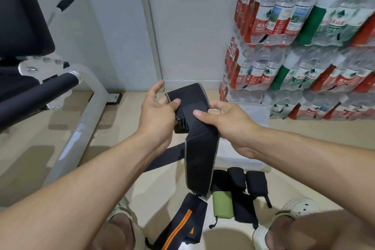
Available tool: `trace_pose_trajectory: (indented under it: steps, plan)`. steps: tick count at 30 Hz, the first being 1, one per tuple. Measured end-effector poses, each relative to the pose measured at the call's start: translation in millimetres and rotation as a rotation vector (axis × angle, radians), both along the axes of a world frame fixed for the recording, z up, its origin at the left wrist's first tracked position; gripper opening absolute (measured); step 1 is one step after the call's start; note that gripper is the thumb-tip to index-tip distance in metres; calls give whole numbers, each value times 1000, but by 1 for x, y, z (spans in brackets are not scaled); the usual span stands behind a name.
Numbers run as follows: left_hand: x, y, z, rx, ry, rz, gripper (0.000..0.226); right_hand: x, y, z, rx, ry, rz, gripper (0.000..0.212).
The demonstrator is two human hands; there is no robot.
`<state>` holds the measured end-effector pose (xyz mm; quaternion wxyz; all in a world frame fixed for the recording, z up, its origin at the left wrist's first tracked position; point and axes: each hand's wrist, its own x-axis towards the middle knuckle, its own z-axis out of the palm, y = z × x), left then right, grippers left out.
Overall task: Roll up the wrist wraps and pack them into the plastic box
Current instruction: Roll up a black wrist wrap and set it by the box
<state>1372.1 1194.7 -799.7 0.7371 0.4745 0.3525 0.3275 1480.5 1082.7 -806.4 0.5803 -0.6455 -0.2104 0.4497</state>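
Above floor, mid-scene: I hold black wrist wrap (200, 148), left hand (160, 115) pinching started roll, right hand (225, 126) pinching tail. Rolling step underway; next: wind tail tight.

Held wrap: a long black elastic wrist wrap (199, 148) hung between the left hand (160, 115) and the right hand (227, 122), above the floor, its free end hanging toward the person.
Box: a clear plastic box (253, 115) sat on the floor behind and right of the hands, partly hidden by them.
Floor wraps: a black wrap with orange stripes (182, 225), a green flat wrap (222, 205) and several black rolled wraps (246, 186) lay between the feet, in front of the box.
Right: stacked shrink-wrapped packs of water bottles (300, 46) stood against the wall.
Left: a white metal gym bench frame (81, 126) stood on the floor.
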Motion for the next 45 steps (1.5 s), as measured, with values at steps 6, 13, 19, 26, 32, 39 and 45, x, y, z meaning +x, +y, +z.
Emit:
trace_pose_trajectory:
  steps: [6, 13, 19, 26, 32, 39, 45]
  plan:
    - [-2, -5, 5, -49, -50, -48, 77, 0, -1, 2, 3, -3, -19, 24]
    - [-3, -6, 4, -24, -29, -55, 99, 3, -2, 2, -32, -51, 34, 26]
    - [-2, -4, 2, 28, 5, -87, 109, 11, -4, 6, -66, -191, 72, 14]
    - [-2, 3, 7, -138, 15, -46, 98, 19, -9, 13, -101, -375, 354, 10]
    - [-6, 21, 1, -44, 139, 116, 74, 16, -21, -6, -397, -532, 765, 16]
    - [-12, 13, 0, 340, 292, -179, 57, 50, -13, 0, -307, -625, 254, 30]
    - [-13, 6, 13, 403, 205, -543, 90, 56, -13, 3, -150, -153, 518, 39]
